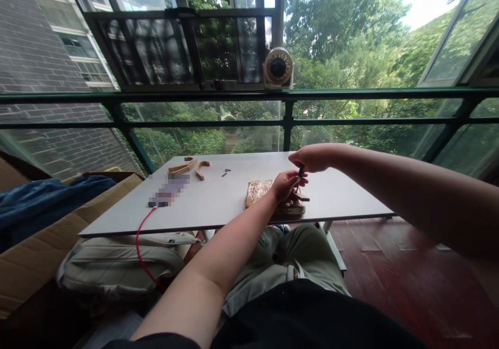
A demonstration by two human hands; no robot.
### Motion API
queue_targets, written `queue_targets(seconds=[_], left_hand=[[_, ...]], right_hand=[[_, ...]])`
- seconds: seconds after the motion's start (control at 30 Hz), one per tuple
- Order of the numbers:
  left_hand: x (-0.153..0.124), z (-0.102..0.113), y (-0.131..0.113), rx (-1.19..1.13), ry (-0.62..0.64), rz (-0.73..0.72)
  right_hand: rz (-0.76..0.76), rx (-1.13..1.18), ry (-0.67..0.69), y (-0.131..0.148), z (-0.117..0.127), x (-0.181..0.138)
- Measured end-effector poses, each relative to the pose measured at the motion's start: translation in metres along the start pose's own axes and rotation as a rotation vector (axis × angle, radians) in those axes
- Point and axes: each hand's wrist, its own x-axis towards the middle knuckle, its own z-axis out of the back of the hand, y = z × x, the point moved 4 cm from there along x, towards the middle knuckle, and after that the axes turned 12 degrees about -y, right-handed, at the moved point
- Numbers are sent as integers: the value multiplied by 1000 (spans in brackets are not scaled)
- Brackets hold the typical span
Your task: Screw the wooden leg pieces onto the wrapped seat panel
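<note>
Right hand [312, 158] pinched shut on small dark tool [301, 171], tip over wooden piece [291, 206] at table [218, 203] 5 o'clock. Left hand [286, 184] fingers pinched at tool tip, what they grasp unclear. Best: tool upright, piece pressed flat.

The bench [218, 198] is a smooth, matt, off-white board. On it, the speckled slab [257, 190] looks rough and grainy (cork or pressed chip, hard to say), and the curved pieces [187, 167] at the bench's far left corner are bare pale wood. A glossy red plastic cable [142, 250] hangs off the bench's near edge. Left of the bench are a dull cardboard box [23, 266] and soft blue cloth [42, 198]. Right of the bench, the red-brown wood floor [390, 266] has a polished sheen.
</note>
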Motion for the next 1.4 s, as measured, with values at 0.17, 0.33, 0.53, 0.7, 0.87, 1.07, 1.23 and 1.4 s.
queue_targets(seconds=[0.17,0.33,0.53,0.7,0.87,1.07,1.23,1.4], left_hand=[[-1,1,-3,2,-6,-24],[-2,1,-9,13,-26,-28],[-2,6,-9,44,-110,-59],[1,7,-6,70,-113,-70],[1,7,-4,94,-128,-83],[1,4,-7,63,-85,-86],[1,1,-11,27,-28,-80],[1,3,-9,32,-43,-51]], right_hand=[[6,-21,-65,-1,2,-4],[-47,-1,-80,-14,7,-7],[-78,30,-51,-15,14,-13],[-58,19,-58,-8,16,-12],[-47,18,-36,-4,16,-9],[3,16,-52,-1,14,-6],[13,-3,-66,-3,5,-2],[3,-1,-86,-7,2,-3]])
